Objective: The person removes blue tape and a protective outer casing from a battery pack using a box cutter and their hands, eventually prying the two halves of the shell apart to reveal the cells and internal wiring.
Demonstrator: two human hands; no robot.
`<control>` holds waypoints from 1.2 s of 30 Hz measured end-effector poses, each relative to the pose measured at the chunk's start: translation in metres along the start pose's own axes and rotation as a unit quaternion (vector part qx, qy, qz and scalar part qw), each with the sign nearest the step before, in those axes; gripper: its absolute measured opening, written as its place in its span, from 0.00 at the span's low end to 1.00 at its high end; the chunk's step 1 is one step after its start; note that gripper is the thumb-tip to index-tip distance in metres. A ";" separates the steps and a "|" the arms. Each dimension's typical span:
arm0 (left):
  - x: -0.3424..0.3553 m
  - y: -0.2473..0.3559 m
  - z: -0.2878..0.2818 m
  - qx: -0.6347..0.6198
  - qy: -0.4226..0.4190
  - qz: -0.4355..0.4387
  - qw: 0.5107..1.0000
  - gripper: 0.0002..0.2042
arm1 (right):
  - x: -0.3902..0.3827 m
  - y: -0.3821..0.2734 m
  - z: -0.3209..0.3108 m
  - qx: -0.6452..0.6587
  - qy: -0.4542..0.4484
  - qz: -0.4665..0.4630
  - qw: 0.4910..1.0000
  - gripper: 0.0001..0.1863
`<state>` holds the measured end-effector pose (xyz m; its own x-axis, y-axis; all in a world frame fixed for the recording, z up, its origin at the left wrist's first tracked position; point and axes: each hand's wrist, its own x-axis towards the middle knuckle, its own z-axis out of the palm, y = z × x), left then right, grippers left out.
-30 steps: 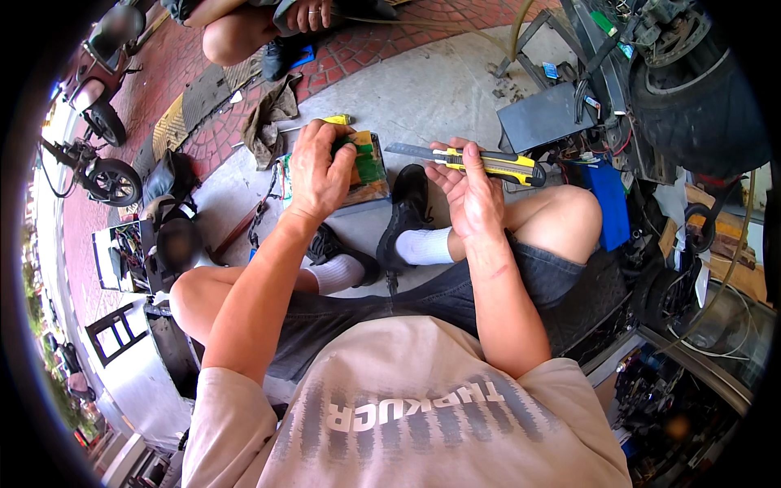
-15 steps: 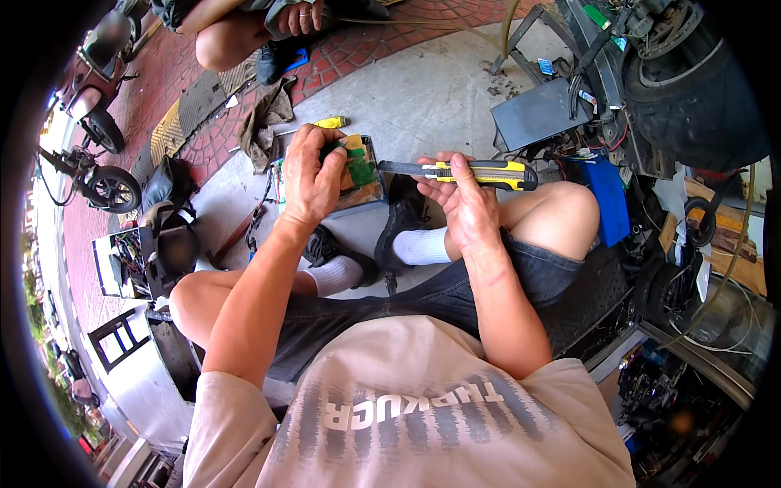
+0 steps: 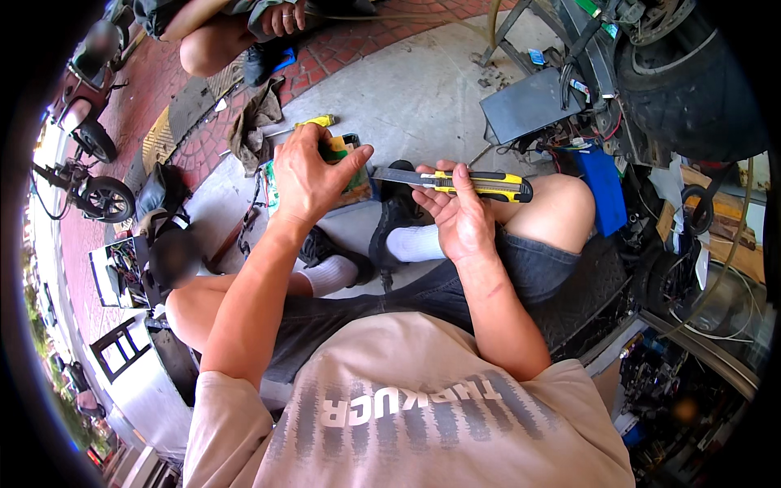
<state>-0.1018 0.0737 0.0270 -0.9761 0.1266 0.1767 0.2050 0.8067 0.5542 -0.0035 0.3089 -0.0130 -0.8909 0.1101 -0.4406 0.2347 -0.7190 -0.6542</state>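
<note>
My left hand [image 3: 305, 179] rests on a green-and-yellow electronic pack [image 3: 355, 191] in a dark casing between my shins, fingers curled over it and thumb raised toward the right; the fingertips are mostly hidden. My right hand [image 3: 455, 207] holds a yellow-and-black utility knife [image 3: 480, 185] level, thumb on the handle, its long blade pointing left near the pack's right side. Just beyond the pack lies a yellow-handled screwdriver [image 3: 319, 122] beside a crumpled dirty rag [image 3: 248, 130].
Another person's hand [image 3: 289, 16] and knee [image 3: 203, 53] are beyond. To the right are a grey flat box [image 3: 529, 106], a blue panel [image 3: 604, 199], wiring and a large tyre [image 3: 683, 106]. Parked two-wheelers [image 3: 110, 195] and an opened electronics housing [image 3: 118, 272] are at left.
My left thumb has lifted off the pack and spread rightward. My right hand and knife have shifted slightly down. The view has shifted a little.
</note>
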 end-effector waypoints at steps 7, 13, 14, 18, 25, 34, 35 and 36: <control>0.006 0.005 -0.004 -0.026 -0.033 -0.029 0.999 0.22 | -0.006 0.010 -0.006 0.022 -0.008 0.021 0.999 0.21; 0.008 0.006 -0.007 -0.043 -0.049 -0.061 0.996 0.22 | -0.003 0.011 -0.013 0.005 -0.027 0.029 0.999 0.21; 0.008 0.004 -0.006 -0.043 -0.048 -0.058 0.996 0.21 | -0.002 0.010 -0.015 0.006 -0.032 0.030 0.999 0.21; 0.009 0.002 -0.005 -0.046 -0.052 -0.013 0.997 0.17 | 0.001 0.008 -0.017 -0.005 -0.039 0.029 0.999 0.21; 0.031 0.015 -0.022 0.047 -0.190 0.337 0.921 0.07 | 0.001 0.006 -0.016 0.012 -0.026 0.051 0.998 0.22; 0.046 0.038 -0.032 0.179 -0.357 0.448 0.800 0.10 | 0.000 0.006 -0.018 0.046 -0.014 0.054 0.997 0.22; 0.045 0.033 -0.032 0.162 -0.354 0.450 0.804 0.10 | 0.000 0.006 -0.016 0.040 -0.017 0.050 0.998 0.22; 0.043 0.030 -0.032 0.141 -0.348 0.448 0.811 0.09 | 0.000 0.007 -0.017 0.033 -0.023 0.046 0.998 0.22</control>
<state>-0.1358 0.0850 0.0771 -0.2691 0.9514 -0.1499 0.9261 0.2983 0.2311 0.0045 0.3154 -0.0278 -0.8844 0.0109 -0.4667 0.2914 -0.7682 -0.5700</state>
